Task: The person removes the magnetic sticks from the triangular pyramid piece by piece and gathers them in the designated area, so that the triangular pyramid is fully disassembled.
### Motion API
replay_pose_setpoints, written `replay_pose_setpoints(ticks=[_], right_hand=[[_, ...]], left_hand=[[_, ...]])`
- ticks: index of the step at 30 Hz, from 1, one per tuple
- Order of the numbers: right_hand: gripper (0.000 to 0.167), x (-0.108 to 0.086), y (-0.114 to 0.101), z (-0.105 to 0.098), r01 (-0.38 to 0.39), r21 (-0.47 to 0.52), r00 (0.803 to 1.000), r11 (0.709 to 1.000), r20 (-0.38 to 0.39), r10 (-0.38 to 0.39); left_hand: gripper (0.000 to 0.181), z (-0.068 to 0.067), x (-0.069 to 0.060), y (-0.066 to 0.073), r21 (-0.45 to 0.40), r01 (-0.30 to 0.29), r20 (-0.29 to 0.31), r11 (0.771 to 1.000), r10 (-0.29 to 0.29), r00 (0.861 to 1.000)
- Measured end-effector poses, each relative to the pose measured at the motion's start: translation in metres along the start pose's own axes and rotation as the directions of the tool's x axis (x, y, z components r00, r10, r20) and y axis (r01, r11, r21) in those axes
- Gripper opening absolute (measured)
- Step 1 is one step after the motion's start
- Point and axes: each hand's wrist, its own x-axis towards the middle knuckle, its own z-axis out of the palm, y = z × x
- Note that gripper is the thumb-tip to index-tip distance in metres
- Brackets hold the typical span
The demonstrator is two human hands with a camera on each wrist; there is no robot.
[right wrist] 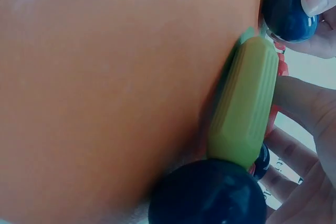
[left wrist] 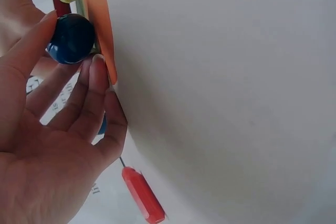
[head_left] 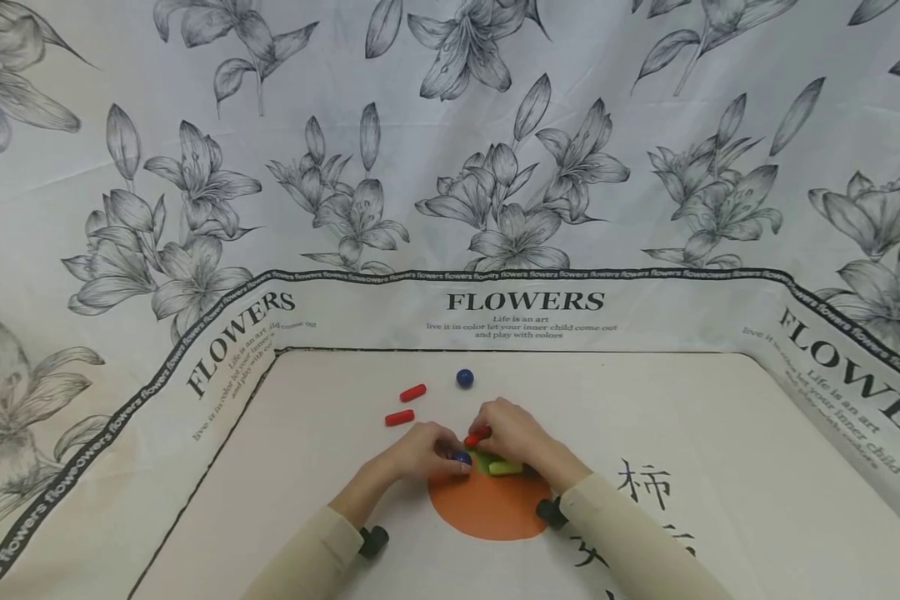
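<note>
My left hand (head_left: 418, 451) pinches a glossy blue ball (left wrist: 72, 39) between thumb and fingers, at the upper left edge of the orange round print. Close beside it, my right hand (head_left: 512, 427) grips a short red stick (head_left: 476, 437). A yellow-green ribbed stick (right wrist: 244, 98) lies just below the right hand, over the print. In the right wrist view a dark blue ball (right wrist: 207, 198) sits at that stick's near end. Another dark ball (right wrist: 262, 161) shows partly behind the stick. The right fingers hide much of the red stick.
Two loose red sticks (head_left: 400, 418) (head_left: 412, 392) lie to the left beyond the hands. A single blue ball (head_left: 465, 378) rests farther back. The white printed cloth (head_left: 330, 392) covers the table, and a flowered cloth (head_left: 525, 167) rises behind it.
</note>
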Motion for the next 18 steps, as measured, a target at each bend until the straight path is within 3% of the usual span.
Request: replay_pose_setpoints(ticks=[4, 9, 13, 18], right_hand=[[0.016, -0.002, -0.001, -0.001, -0.02, 0.027, 1.0, 0.999, 0.01, 0.02], [0.032, -0.008, 0.003, -0.004, -0.055, 0.03, 0.998, 0.998, 0.011, 0.055], [0.041, -0.016, 0.007, -0.009, -0.093, 0.003, 0.996, 0.996, -0.01, 0.093], [0.039, -0.023, 0.01, -0.013, -0.111, -0.022, 0.993, 0.994, -0.051, 0.11]], left_hand=[[0.024, -0.001, -0.001, -0.001, 0.002, 0.015, 0.0, 1.0, -0.015, 1.0], [0.022, -0.008, -0.002, -0.002, -0.012, 0.03, -0.012, 0.999, -0.031, 0.999], [0.023, -0.016, 0.003, -0.001, -0.037, 0.003, -0.084, 0.999, -0.006, 0.996], [0.029, -0.02, 0.019, 0.004, -0.077, 0.007, -0.197, 0.997, -0.022, 0.98]])
